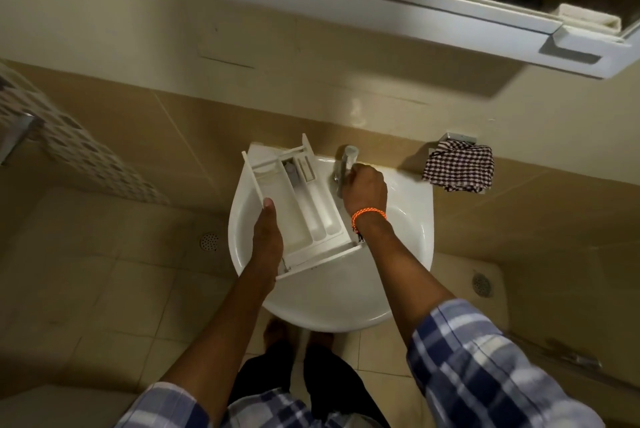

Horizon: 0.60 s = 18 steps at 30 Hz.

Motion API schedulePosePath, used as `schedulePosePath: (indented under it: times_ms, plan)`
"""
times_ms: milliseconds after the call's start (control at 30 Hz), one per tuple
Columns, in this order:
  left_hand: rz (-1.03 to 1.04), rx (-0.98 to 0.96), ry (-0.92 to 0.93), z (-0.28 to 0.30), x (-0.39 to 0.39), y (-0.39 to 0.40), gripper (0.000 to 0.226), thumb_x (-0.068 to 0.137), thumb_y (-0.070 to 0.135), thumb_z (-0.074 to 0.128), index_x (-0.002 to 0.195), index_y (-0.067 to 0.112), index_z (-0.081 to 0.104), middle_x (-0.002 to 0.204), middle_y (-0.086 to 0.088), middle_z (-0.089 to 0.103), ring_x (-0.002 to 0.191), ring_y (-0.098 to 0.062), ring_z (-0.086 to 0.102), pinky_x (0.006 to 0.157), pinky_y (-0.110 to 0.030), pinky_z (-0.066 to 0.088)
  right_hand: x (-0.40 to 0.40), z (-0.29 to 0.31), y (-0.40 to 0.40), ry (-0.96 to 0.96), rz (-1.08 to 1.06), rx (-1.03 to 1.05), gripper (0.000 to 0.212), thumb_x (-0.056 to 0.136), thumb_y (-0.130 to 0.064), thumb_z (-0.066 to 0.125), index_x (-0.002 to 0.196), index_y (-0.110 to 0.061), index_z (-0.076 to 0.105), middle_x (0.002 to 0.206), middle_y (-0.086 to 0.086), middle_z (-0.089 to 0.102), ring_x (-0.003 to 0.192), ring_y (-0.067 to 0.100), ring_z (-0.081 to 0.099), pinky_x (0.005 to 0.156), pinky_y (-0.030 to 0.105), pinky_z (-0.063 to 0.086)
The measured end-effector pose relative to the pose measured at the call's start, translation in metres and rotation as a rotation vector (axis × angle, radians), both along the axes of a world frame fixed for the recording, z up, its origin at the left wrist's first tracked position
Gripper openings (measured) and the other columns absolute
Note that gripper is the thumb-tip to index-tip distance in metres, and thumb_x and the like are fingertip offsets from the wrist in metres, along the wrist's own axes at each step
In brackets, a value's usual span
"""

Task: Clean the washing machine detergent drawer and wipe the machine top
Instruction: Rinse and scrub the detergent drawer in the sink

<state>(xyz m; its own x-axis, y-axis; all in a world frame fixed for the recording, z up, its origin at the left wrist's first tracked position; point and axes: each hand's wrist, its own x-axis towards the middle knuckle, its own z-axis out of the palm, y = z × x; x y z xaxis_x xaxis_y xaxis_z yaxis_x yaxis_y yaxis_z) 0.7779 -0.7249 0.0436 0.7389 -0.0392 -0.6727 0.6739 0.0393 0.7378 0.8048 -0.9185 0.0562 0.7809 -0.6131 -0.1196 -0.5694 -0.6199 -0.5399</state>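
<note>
The drawer (pixel 304 206) lies across the left half of the white sink (pixel 408 230), its compartments facing up, one end at 12 o'clock by the wall and the front panel at 6 o'clock over the basin's near side. The left hand (pixel 266 237) grips the drawer's left wall, thumb laid along the top edge, fingers hidden beneath. The right hand (pixel 365 187), an orange band (pixel 369 214) on its wrist, is curled round the tap (pixel 344 164) at the sink's 12 o'clock. Whether water runs I cannot tell. At 3 o'clock from the tap, a checked cloth (pixel 459 168) hangs on the tiled wall, well apart from the sink. A mirror cabinet (pixel 398 8) sits above. Two floor drains (pixel 209 241) show on the tiles.
</note>
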Motion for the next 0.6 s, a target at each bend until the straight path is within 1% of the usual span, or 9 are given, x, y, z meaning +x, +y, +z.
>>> schedulePosePath:
  times_ms: [100,167,200,267,333,400,467,533,600]
  plan:
    - [-0.029,0.023,0.020,0.002,-0.003,-0.005,0.072,0.105,0.071,0.030,0.160,0.027,0.041,0.139,0.004,0.056,0.121,-0.020,0.054,0.104,-0.037,0.041,-0.013,0.002,-0.009,-0.033,0.066,0.056,0.026,0.104,-0.018,0.053,0.100,-0.012,0.078,0.096,0.016,0.075,0.090,0.036,0.068,0.069,0.031,0.042]
    - [-0.062,0.025,0.023,0.008,-0.006,-0.012,0.072,0.105,0.071,0.030,0.161,0.027,0.039,0.141,0.005,0.054,0.127,-0.021,0.052,0.109,-0.038,0.040,-0.024,0.003,-0.024,-0.079,0.087,0.010,0.028,0.104,-0.019,0.051,0.112,-0.015,0.078,0.103,0.014,0.075,0.095,0.032,0.069,0.075,0.034,0.052]
    - [-0.076,0.027,0.016,0.013,-0.008,-0.017,0.072,0.105,0.070,0.030,0.161,0.027,0.039,0.144,0.004,0.053,0.131,-0.022,0.051,0.112,-0.039,0.039,-0.029,0.006,-0.032,-0.118,0.070,-0.030,0.029,0.104,-0.019,0.051,0.117,-0.015,0.076,0.108,0.012,0.074,0.098,0.031,0.070,0.078,0.036,0.056]
    - [-0.087,0.035,0.004,0.018,-0.011,-0.027,0.068,0.106,0.069,0.032,0.160,0.029,0.039,0.140,0.004,0.053,0.126,-0.021,0.051,0.110,-0.039,0.037,-0.040,0.014,-0.050,-0.250,0.017,-0.122,0.026,0.103,-0.016,0.054,0.118,-0.017,0.075,0.114,0.009,0.070,0.103,0.028,0.066,0.082,0.037,0.056]
    - [-0.096,0.045,-0.001,0.023,-0.014,-0.039,0.068,0.103,0.072,0.034,0.159,0.032,0.041,0.141,0.003,0.055,0.123,-0.020,0.051,0.111,-0.041,0.038,-0.052,0.025,-0.071,-0.387,-0.025,-0.262,0.021,0.099,-0.013,0.060,0.112,-0.014,0.076,0.117,0.007,0.064,0.110,0.027,0.058,0.089,0.036,0.051]
    - [-0.107,0.052,-0.002,0.025,-0.016,-0.048,0.074,0.099,0.077,0.035,0.159,0.034,0.041,0.148,0.001,0.055,0.130,-0.025,0.053,0.120,-0.050,0.038,-0.064,0.036,-0.094,-0.447,-0.054,-0.393,0.019,0.094,-0.016,0.065,0.112,-0.014,0.073,0.120,0.007,0.060,0.114,0.028,0.054,0.096,0.038,0.046]
    - [-0.124,0.042,-0.003,0.027,-0.017,-0.059,0.077,0.099,0.079,0.034,0.160,0.032,0.042,0.150,0.000,0.055,0.136,-0.027,0.053,0.123,-0.056,0.036,-0.077,0.042,-0.119,-0.407,-0.053,-0.485,0.028,0.094,-0.027,0.068,0.120,-0.019,0.069,0.128,0.008,0.059,0.120,0.029,0.051,0.102,0.044,0.043]
    - [-0.136,0.039,0.001,0.029,-0.019,-0.070,0.078,0.100,0.078,0.033,0.160,0.029,0.041,0.150,0.002,0.055,0.137,-0.026,0.052,0.123,-0.054,0.037,-0.088,0.040,-0.143,-0.293,0.022,-0.538,0.043,0.095,-0.045,0.069,0.134,-0.026,0.063,0.141,0.006,0.055,0.130,0.031,0.047,0.111,0.052,0.040]
    - [-0.154,0.041,0.006,0.031,-0.022,-0.080,0.079,0.100,0.078,0.032,0.161,0.028,0.041,0.153,-0.002,0.055,0.139,-0.029,0.053,0.123,-0.055,0.039,-0.093,0.034,-0.163,-0.150,0.144,-0.568,0.060,0.097,-0.062,0.061,0.149,-0.033,0.053,0.155,0.003,0.046,0.144,0.032,0.039,0.119,0.061,0.031]
